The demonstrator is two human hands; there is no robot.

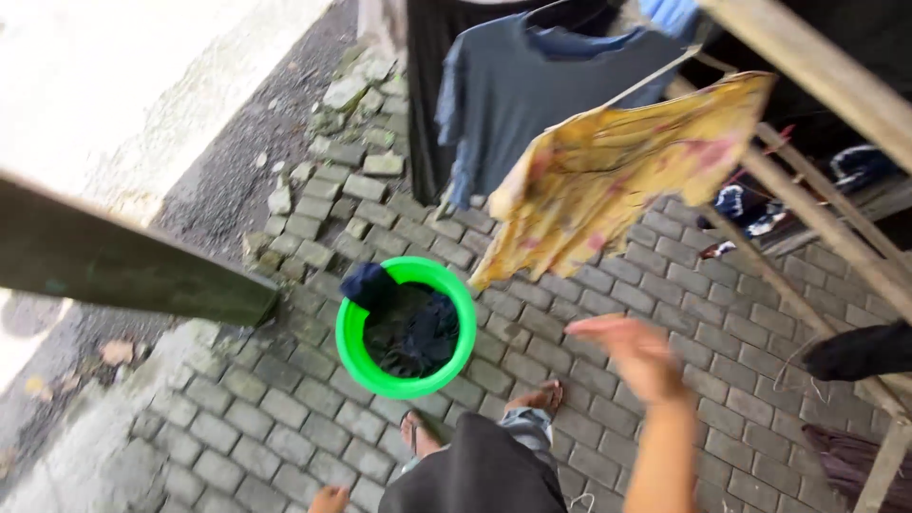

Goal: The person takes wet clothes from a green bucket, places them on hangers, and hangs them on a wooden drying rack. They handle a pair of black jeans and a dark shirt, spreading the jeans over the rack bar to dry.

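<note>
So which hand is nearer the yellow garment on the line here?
The right hand. It is raised and blurred, just below the yellow garment, empty and not touching it. The left hand is low at the bottom edge, below the green bucket, far from the garment.

A round bright green plastic bucket (407,328) stands upright on the grey paving bricks at the picture's centre, filled with dark navy laundry, one piece draped over its rim at ten o'clock. A crumpled yellow cloth with pink blotches (617,171) hangs from a slanted wooden rack at the bucket's two o'clock, its lower corner just above the rim.
</note>
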